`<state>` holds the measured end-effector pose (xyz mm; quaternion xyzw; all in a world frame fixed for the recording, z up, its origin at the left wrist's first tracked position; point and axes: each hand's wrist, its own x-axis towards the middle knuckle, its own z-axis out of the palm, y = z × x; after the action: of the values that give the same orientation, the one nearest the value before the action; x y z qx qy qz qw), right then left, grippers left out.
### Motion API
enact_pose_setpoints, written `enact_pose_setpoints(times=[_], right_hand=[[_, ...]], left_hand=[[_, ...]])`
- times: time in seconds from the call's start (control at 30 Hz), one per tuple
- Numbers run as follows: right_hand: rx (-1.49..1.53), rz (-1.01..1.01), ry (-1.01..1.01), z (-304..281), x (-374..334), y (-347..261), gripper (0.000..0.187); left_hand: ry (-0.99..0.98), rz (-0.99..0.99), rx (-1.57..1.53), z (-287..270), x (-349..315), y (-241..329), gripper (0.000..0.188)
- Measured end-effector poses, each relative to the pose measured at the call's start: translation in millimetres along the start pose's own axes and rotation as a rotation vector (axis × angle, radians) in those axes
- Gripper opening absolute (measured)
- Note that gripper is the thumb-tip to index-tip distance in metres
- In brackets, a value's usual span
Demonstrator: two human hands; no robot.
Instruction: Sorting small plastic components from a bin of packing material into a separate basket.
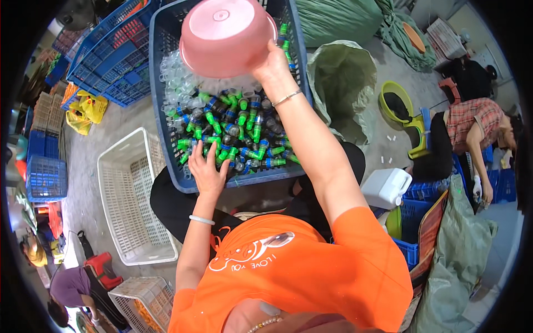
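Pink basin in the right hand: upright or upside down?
Upside down: the pink basin shows its flat base to the camera, with its rim toward the blue crate below.

Grey floor [126, 117], pale wall [482, 30], stacked crates [105, 55]

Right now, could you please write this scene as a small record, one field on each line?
Right hand: grips the pink basin by its edge, basin's underside facing the camera
Left hand: spread open at the near side of the blue tub; contact unclear
Tub contents: green, blue and dark small parts; clear pieces at left
Left of tub: white crate
Right of tub: open green sack
Others: person in plaid shirt, right; person in purple top, lower left
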<state>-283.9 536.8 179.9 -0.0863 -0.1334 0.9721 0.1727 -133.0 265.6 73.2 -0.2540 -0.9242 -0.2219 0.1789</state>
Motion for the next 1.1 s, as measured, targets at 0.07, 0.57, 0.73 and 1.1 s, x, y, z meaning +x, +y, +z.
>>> enact_pose_setpoints(times=[0.07, 0.57, 0.73, 1.1], right_hand=[[0.013, 0.019, -0.026, 5, 0, -7, 0.041], [-0.2, -0.338, -0.091, -87, -21, -272, 0.046], [-0.793, -0.161, 0.464, -282, -101, -279, 0.049], [-2.241, -0.491, 0.348, -352, -108, -235, 0.021]], left_hand=[[-0.01, 0.014, 0.042, 0, 1, 1, 0.062], [0.013, -0.013, 0.036, 5, -5, -4, 0.061], [0.02, -0.028, 0.054, -2, -12, -11, 0.06], [0.025, -0.073, -0.109, -7, -14, -18, 0.059]])
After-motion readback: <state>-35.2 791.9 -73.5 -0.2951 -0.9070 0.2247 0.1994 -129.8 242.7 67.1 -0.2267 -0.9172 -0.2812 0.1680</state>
